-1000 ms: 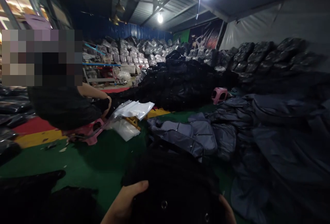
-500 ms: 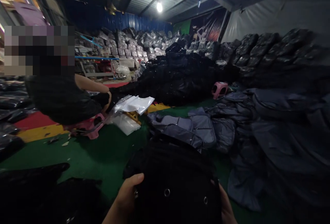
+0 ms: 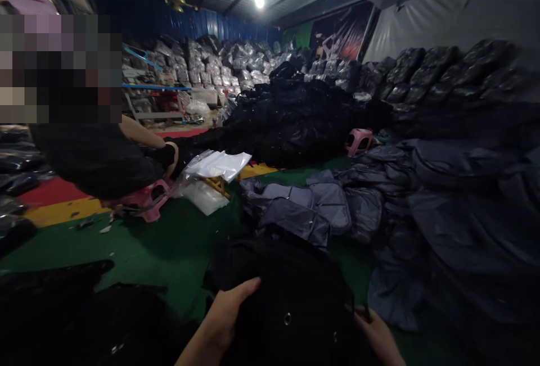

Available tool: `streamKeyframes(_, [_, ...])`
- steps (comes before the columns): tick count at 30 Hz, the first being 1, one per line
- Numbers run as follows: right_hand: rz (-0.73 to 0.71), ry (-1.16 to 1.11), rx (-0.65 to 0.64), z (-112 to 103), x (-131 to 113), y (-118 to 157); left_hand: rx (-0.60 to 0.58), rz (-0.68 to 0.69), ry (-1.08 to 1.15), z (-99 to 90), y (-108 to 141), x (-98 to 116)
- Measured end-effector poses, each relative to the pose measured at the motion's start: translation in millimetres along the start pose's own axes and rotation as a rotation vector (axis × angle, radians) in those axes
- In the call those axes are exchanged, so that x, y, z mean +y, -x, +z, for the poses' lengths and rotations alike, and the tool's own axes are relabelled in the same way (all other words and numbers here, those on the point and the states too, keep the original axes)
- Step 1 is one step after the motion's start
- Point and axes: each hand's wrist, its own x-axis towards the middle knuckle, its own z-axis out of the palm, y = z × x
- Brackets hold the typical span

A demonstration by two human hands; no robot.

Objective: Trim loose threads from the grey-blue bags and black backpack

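Observation:
Low in the middle of the head view is a black fabric bag [image 3: 295, 281] with small metal eyelets on its near face. My left hand [image 3: 225, 312] grips its left side, thumb lying across the top of the cloth and the other fingers mostly hidden. On the right edge, my right hand [image 3: 377, 332] is closed on the bag; a thin dark strip shows beside its fingers, and the fingertips are partly hidden. Just beyond the bag lie flattened grey-blue bags [image 3: 291, 203] with zips.
A person [image 3: 93, 158] sits at left on a pink stool [image 3: 154, 203]. Clear plastic sheets [image 3: 217, 166] lie beside them. A large black heap [image 3: 291, 121] and another pink stool [image 3: 358, 142] stand farther back. More grey-blue bags [image 3: 464, 214] pile up at right, dark fabric [image 3: 63, 315] at lower left.
My left hand has shifted right and inward over the black bag. The right hand has moved slightly outward. The bag's near face has turned, and its far edge has sunk and creased.

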Motion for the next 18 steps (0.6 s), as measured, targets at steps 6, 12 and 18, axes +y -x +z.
streamKeyframes(6, [-0.591,0.508,-0.046,29.3,-53.8,58.3,-0.094,0.204,-0.531,0.7,-9.0,-28.3])
streamKeyframes(12, [-0.573,0.850,-0.374,105.3,-66.8,75.1,-0.155,0.058,-0.478,-3.3,-5.4,-50.1])
streamKeyframes(18, [-0.488,0.736,-0.586,142.2,-54.4,45.5,-0.170,-0.148,-0.140,-5.4,-2.7,-52.4])
